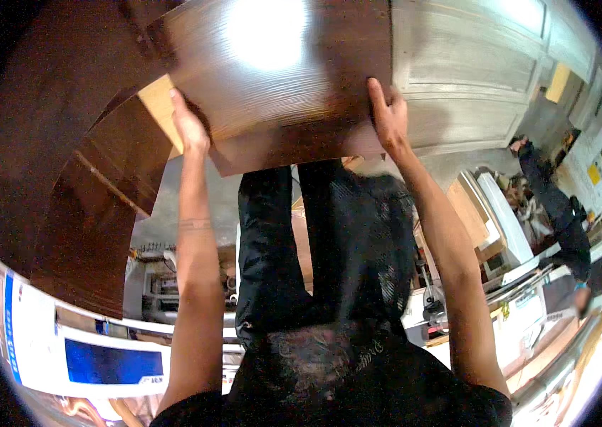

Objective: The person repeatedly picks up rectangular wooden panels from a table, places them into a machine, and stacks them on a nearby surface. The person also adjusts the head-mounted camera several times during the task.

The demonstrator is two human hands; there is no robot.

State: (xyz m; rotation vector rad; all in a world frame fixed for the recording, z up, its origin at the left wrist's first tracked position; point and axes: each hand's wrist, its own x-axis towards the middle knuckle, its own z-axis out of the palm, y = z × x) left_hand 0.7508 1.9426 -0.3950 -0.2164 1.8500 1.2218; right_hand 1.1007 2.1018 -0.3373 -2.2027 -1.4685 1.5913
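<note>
A dark brown wood panel (279, 107) with a glossy grain spans the upper middle, and a bright light glares off its face. My left hand (191, 127) is closed on its left edge, the thumb pointing up along the side. Gripping the opposite edge is my right hand (390, 119), with its thumb on the face and the other fingers partly hidden. A strip of pale bare wood (158, 107) shows just beside my left hand. The panel's lower edge sits just above my black-trousered legs.
More dark brown panels (101, 167) stand at the left. Greyish framed panels (468, 67) lie to the upper right. Another person (553, 192) in dark clothes is at the far right, near boards (468, 213) and clutter. A white-and-blue box (112, 361) is at lower left.
</note>
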